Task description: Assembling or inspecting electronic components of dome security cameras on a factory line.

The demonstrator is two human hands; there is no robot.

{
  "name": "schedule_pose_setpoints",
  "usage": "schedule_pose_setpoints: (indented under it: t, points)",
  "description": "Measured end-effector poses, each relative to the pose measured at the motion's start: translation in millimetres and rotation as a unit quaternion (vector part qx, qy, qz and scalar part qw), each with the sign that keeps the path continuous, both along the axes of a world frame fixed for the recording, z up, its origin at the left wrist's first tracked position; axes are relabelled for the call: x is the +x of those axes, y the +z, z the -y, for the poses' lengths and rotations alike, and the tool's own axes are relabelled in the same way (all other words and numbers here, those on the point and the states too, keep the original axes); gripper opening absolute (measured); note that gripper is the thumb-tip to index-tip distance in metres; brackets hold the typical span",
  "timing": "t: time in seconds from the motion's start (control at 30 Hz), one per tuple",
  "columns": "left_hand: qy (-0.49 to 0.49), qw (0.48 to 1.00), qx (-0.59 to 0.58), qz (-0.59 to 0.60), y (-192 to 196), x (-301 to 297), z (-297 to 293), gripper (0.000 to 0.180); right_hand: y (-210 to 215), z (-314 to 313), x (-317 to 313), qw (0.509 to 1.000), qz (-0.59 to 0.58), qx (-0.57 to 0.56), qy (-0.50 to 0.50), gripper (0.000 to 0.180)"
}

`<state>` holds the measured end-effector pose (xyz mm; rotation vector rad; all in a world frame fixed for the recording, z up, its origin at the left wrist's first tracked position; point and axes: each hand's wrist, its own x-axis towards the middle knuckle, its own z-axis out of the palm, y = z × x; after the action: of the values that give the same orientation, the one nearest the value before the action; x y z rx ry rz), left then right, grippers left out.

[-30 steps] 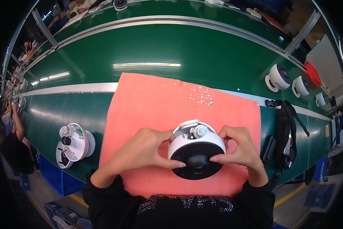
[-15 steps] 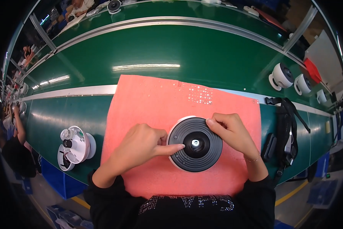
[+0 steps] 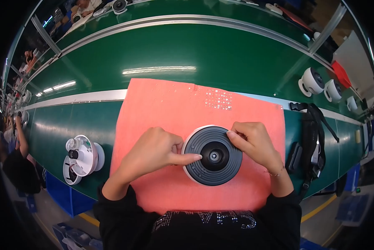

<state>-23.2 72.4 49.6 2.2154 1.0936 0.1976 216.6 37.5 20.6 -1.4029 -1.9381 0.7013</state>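
Note:
A round security camera (image 3: pixel 213 156) lies face up on the pink mat (image 3: pixel 166 112), with a white shell, a ringed dark grey front and a black lens at its middle. My left hand (image 3: pixel 155 148) is at its left edge, fingers curled against the side and thumb stretched over the grey front up to the lens surround. On the upper right rim, my right hand (image 3: pixel 253 141) grips with its thumb on the front edge. Its other fingers are bent and partly hidden.
At left lies an opened white camera housing (image 3: pixel 83 156) with parts inside. Several white cameras (image 3: pixel 311 81) stand at far right. A black strap (image 3: pixel 316 129) and a dark case (image 3: pixel 294 157) lie right of the mat on the green table (image 3: pixel 162 48). Clear rhinestones (image 3: pixel 218 99) dot the mat.
The bright reflection in the lens has gone, and the ringed front sits at a slightly different tilt. Both hands keep nearly the same places on the camera.

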Motion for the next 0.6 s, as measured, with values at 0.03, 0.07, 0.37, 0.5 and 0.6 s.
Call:
schedule_pose_setpoints:
  t: [0.03, 0.07, 0.37, 0.5, 0.6]
  points:
    - [0.005, 1.0, -0.017, 0.011, 0, 0, 0, 0.044, 1, -1, 1, 1.0, 0.025, 0.01, 0.004, 0.034]
    - [0.006, 1.0, -0.019, 0.01, -1, 1, 1, 0.044, 1, -2, 2, 0.998, 0.05, 0.021, 0.008, 0.033]
    - [-0.029, 0.998, 0.041, 0.025, -5, -2, 0, 0.045, 15, 8, -5, 0.956, 0.095, 0.276, 0.016, 0.034]
    - [-0.033, 0.999, 0.022, -0.015, -1, -1, -2, 0.046, 30, 23, -19, 0.969, 0.113, 0.172, 0.139, 0.039]
    - [-0.036, 0.998, 0.04, -0.026, -5, -2, -3, 0.047, 39, 20, -17, 0.949, 0.135, 0.131, 0.253, 0.039]
